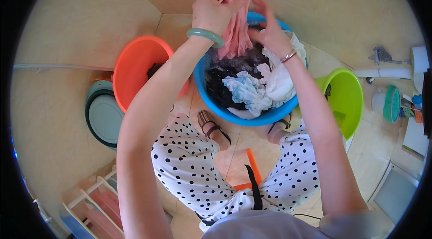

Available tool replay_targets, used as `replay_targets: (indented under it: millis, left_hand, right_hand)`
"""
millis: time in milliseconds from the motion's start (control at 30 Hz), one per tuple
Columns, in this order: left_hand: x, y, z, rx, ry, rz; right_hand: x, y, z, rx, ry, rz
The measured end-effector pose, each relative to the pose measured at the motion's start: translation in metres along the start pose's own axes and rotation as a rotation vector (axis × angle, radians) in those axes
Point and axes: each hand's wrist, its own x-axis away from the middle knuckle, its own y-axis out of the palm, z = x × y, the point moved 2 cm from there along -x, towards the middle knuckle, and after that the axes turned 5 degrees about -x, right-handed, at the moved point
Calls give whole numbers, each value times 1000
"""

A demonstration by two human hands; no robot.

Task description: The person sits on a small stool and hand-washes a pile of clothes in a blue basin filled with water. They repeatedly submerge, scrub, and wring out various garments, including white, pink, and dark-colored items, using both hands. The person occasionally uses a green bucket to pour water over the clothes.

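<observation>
My left hand (212,13), with a green bangle at the wrist, is closed on a pink cloth (236,36) and lifts it over the far side of a blue basin (216,112). The cloth hangs in folds toward the water. Just right of it my right hand (271,34) is raised, fingers apart, holding nothing. Dark clothes (220,79) lie in sudsy water in the basin. A white garment (283,81) and a white-and-blue cloth (246,89) rest over them on the right side.
An orange bucket (130,65) with something dark inside stands left of the basin, beside a grey-green collapsible basin (105,115). At right is a lime-green bucket (351,99). A white rack (92,203) stands at lower left. My sandalled feet flank the basin's near side.
</observation>
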Motion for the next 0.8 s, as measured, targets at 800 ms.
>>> replay_targets:
  millis: [800]
  left_hand:
    - [41, 61, -246, 977, -732, 39]
  right_hand:
    - [94, -5, 103, -240, 691, 673]
